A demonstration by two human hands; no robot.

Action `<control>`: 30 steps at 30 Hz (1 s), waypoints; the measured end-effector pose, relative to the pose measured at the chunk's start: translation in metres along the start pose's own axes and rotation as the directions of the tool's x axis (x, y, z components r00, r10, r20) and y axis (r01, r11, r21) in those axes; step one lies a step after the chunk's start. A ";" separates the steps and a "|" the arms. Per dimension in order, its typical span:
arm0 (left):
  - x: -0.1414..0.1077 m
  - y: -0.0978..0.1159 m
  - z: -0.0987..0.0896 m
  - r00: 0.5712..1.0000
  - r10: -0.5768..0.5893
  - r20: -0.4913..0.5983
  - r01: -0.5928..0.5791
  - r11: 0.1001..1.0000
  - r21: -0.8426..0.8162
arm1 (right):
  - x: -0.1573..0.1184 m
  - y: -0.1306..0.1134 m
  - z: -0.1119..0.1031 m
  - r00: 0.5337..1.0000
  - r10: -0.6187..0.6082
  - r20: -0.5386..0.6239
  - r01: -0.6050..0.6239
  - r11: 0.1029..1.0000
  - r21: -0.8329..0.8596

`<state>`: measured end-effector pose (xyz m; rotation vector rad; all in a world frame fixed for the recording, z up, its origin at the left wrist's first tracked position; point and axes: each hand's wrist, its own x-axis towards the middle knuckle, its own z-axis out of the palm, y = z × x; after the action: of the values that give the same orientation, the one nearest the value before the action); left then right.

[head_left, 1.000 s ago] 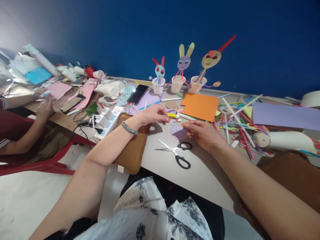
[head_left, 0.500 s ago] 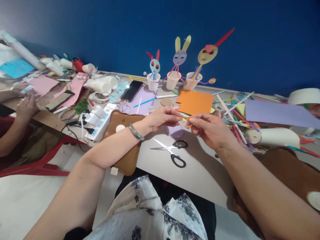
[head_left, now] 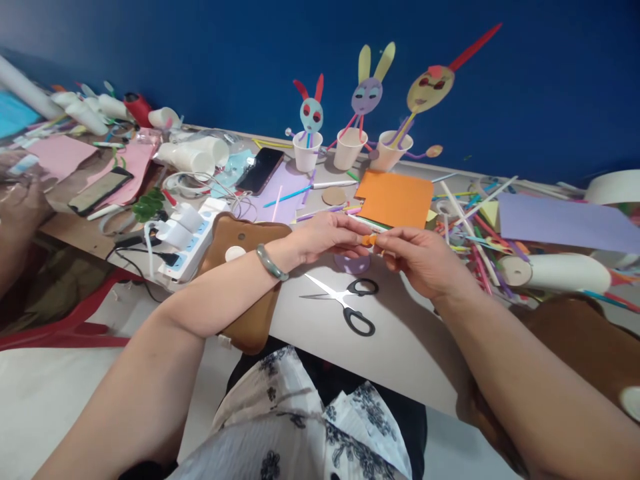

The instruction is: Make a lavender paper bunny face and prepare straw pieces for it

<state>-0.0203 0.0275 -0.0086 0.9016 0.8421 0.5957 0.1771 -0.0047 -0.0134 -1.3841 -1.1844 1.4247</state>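
Between my two hands is a small orange paper piece (head_left: 369, 240), partly hidden by the fingertips. My left hand (head_left: 330, 239), with a green bangle at the wrist, pinches its left side. From the right, my right hand (head_left: 417, 257) grips its other side between thumb and forefinger. Beneath them a round purple paper piece (head_left: 353, 265) lies on the table. Scissors (head_left: 345, 298) with black handles rest with blades apart, nearer to me. Just behind the hands lies an orange paper sheet (head_left: 397, 200) with a notch cut in its left edge.
Three paper-faced figures stand in white cups (head_left: 350, 150) along the blue wall. A power strip (head_left: 195, 240) and brown cushion (head_left: 250, 293) lie left. Pipe cleaners, a purple sheet (head_left: 565, 220) and a white roll (head_left: 565, 273) fill the right. Another person's hand (head_left: 23, 207) is far left.
The fingertips have come closer together around the orange piece, which now shows more plainly between them. The camera view has shifted slightly.
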 end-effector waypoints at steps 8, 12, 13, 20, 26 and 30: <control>-0.004 0.003 0.000 0.999 -0.033 -0.027 0.032 0.999 -0.016 | 0.000 0.000 0.003 1.000 0.024 -0.015 -0.025 0.999 -0.040; -0.004 0.002 0.000 0.998 -0.049 -0.036 0.048 0.999 -0.014 | 0.001 0.001 0.004 0.999 0.034 -0.018 -0.035 0.998 -0.054; -0.003 0.002 -0.001 0.998 -0.049 -0.031 0.049 0.999 -0.014 | 0.001 0.001 0.004 0.999 0.042 -0.013 -0.043 0.997 -0.057; -0.002 0.001 -0.003 0.998 -0.055 -0.023 0.054 0.998 -0.022 | 0.004 0.006 0.002 0.998 0.058 -0.008 -0.058 0.997 -0.047; -0.002 0.000 -0.004 0.998 -0.053 -0.026 0.053 0.999 0.002 | 0.003 0.006 0.003 0.999 0.036 0.019 -0.037 0.999 0.015; -0.002 -0.001 -0.007 1.000 -0.017 -0.003 0.017 1.000 0.004 | 0.003 0.006 0.003 0.999 0.025 0.026 -0.026 0.999 0.020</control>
<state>-0.0269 0.0283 -0.0114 0.8961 0.8530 0.5808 0.1744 -0.0033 -0.0200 -1.3753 -1.1694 1.4722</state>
